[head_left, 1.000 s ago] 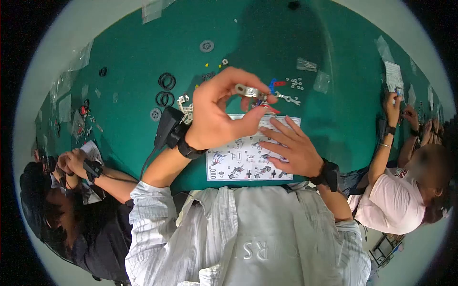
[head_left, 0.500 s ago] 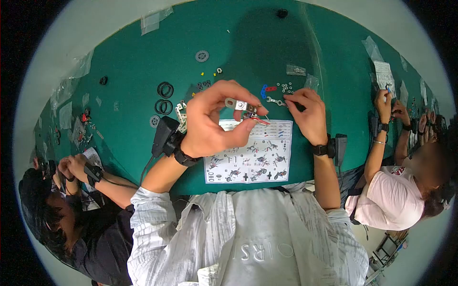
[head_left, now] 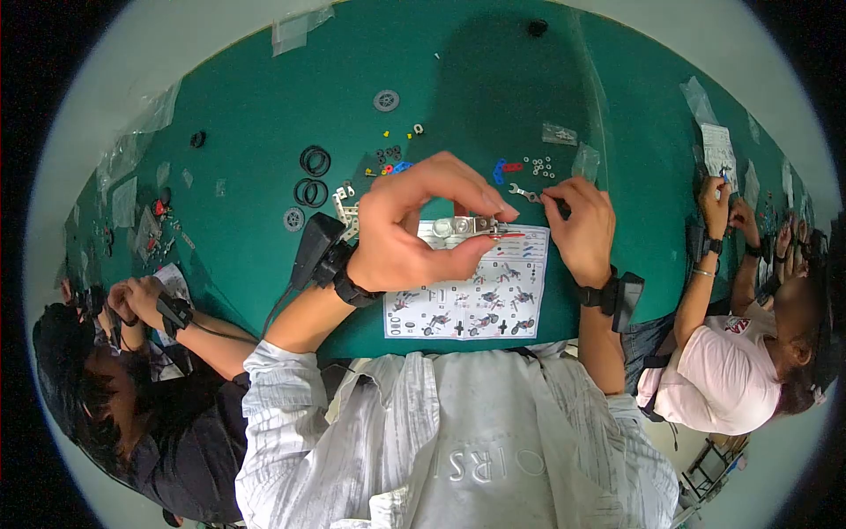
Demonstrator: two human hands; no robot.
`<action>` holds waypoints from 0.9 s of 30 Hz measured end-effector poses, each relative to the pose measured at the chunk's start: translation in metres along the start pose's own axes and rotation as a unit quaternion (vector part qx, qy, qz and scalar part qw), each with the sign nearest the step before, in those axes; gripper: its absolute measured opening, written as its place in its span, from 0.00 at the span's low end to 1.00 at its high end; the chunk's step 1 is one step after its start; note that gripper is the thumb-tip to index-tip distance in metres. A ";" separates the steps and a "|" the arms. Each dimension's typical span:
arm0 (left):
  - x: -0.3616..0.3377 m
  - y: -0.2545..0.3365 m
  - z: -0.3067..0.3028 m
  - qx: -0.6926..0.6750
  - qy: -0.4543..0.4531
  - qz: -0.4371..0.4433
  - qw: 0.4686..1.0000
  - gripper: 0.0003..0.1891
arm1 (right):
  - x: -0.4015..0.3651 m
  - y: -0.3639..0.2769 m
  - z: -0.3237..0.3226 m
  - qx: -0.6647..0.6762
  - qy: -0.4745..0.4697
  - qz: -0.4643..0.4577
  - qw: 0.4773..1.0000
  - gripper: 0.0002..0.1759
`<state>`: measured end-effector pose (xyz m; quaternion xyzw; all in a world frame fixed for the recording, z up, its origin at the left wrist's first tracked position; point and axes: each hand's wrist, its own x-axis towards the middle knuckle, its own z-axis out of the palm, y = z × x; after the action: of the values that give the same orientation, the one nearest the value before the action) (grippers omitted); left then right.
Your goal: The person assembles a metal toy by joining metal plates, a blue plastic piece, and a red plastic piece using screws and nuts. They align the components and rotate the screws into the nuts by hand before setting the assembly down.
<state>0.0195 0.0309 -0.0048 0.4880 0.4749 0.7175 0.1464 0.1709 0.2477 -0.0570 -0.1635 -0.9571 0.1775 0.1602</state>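
Observation:
My left hand [head_left: 414,231] is closed in a pinch on a small metal bracket assembly [head_left: 464,227] with a red piece at its right end. It holds the assembly above a printed instruction sheet [head_left: 467,304]. To the right, my right hand [head_left: 582,225] pinches the end of a small open-ended wrench [head_left: 523,191] between thumb and fingers. Just beyond the wrench lie a blue angled piece [head_left: 500,171], a red strip [head_left: 513,167] and several small whitish nuts [head_left: 539,167]. White bracket pieces [head_left: 346,216] are partly hidden behind my left wrist.
Black rubber rings [head_left: 315,161] and two grey wheels, one being the far wheel [head_left: 386,100], lie on the green table [head_left: 264,106]. A small plastic bag [head_left: 560,133] holds parts. Co-workers sit at both sides; one wears a pink sleeve [head_left: 705,353].
My left hand has turned the metal assembly, so its bracket now lies more level and slightly lower. My right hand still holds the wrench. The view has shifted slightly.

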 end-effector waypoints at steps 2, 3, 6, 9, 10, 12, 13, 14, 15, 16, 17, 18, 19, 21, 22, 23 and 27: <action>0.001 -0.001 -0.004 0.021 -0.027 0.035 0.999 0.18 | -0.002 0.004 0.004 0.025 -0.001 0.015 1.000 0.04; 0.002 0.000 -0.005 0.031 -0.033 0.054 0.998 0.19 | -0.001 0.004 0.004 0.031 -0.009 0.016 0.999 0.04; 0.006 0.005 -0.006 0.052 -0.049 0.094 0.993 0.19 | 0.002 0.002 -0.003 0.069 -0.026 0.033 0.997 0.04; 0.006 0.010 -0.004 0.060 -0.049 0.100 0.992 0.18 | 0.004 -0.021 -0.018 0.194 0.008 0.071 0.978 0.05; 0.006 0.009 -0.002 0.063 -0.045 0.103 0.992 0.18 | 0.003 -0.040 -0.033 0.263 0.043 0.080 0.961 0.06; 0.007 0.009 -0.001 0.066 -0.035 0.097 0.992 0.17 | -0.006 -0.062 -0.057 0.412 0.093 0.045 0.905 0.10; 0.008 0.010 0.000 0.067 -0.029 0.090 0.993 0.17 | -0.010 -0.078 -0.067 0.445 0.104 0.043 0.888 0.12; 0.008 0.010 0.002 0.066 -0.025 0.083 0.994 0.16 | -0.009 -0.088 -0.074 0.474 0.073 0.018 0.877 0.13; 0.007 0.010 0.003 0.061 -0.026 0.077 0.995 0.16 | -0.008 -0.098 -0.081 0.502 0.040 -0.005 0.864 0.15; 0.006 0.010 0.003 0.058 -0.027 0.073 0.995 0.16 | -0.005 -0.105 -0.083 0.526 0.020 -0.026 0.850 0.15; 0.006 0.010 0.002 0.056 -0.027 0.071 0.996 0.16 | -0.003 -0.108 -0.083 0.508 0.020 -0.046 0.860 0.15; 0.006 0.010 0.003 0.044 -0.022 0.060 0.997 0.16 | -0.001 -0.111 -0.083 0.489 0.019 -0.066 0.869 0.15; 0.005 0.011 0.003 0.034 -0.016 0.049 0.998 0.16 | 0.001 -0.112 -0.083 0.471 0.016 -0.086 0.877 0.15; 0.004 0.013 0.001 0.023 -0.014 0.033 0.999 0.17 | 0.003 -0.115 -0.086 0.451 0.033 -0.103 0.886 0.15; 0.005 0.015 -0.001 0.021 -0.019 0.029 0.999 0.17 | 0.002 -0.117 -0.087 0.440 0.042 -0.111 0.890 0.15; 0.005 0.016 -0.002 0.019 -0.024 0.025 0.999 0.17 | 0.002 -0.118 -0.086 0.445 0.046 -0.102 0.888 0.15; 0.003 0.016 -0.004 0.017 -0.049 0.042 0.998 0.14 | -0.002 -0.122 -0.086 0.414 0.049 -0.099 0.903 0.15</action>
<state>0.0186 0.0224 0.0093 0.5446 0.4586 0.6900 0.1303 0.1726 0.1643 0.0666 0.0048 -0.7994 0.5331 0.2771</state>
